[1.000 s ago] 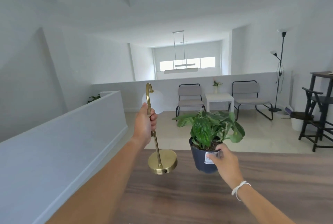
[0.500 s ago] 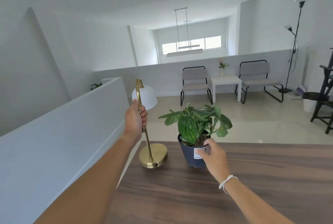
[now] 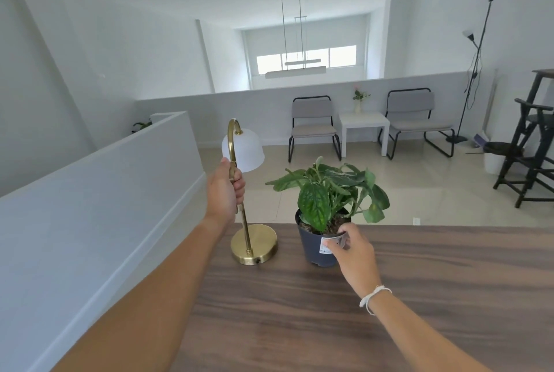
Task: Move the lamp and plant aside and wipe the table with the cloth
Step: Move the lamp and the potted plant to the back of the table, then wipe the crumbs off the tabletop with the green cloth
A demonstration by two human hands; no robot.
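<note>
**Lamp and plant set down at far corner of wooden surface**

Seen from above, looking forward and down. Left hand (image 3: 224,192) wrapped in a closed fist around the thin brass stem of a table lamp (image 3: 243,198), just below its curved neck and white dome shade. Round brass base resting on the dark wood-grain surface (image 3: 299,311), right at the far left corner, stem roughly upright. Right hand (image 3: 353,254) curled loosely around the right side of a dark plastic pot holding a leafy green plant (image 3: 325,207), fingers (image 3: 337,242) lying over the white label; grip looks light, whether still pressing cannot be told. Pot standing upright on the surface just beside the lamp base, near but apart, close to the far edge. White string bracelet (image 3: 374,296) on the right wrist.

No cloth visible anywhere in view. Rest of the surface, toward the viewer and to the right, bare of objects.

Beyond: low white half-wall on the left, two grey chairs with a small white side table between them, a floor lamp, a dark wooden ladder-like stand at right.

Likely step: finishing the moving-aside of both items. Next move probably calls for letting go with both hands, checking that the lamp base sits fully on the corner, then finding the cloth.
</note>
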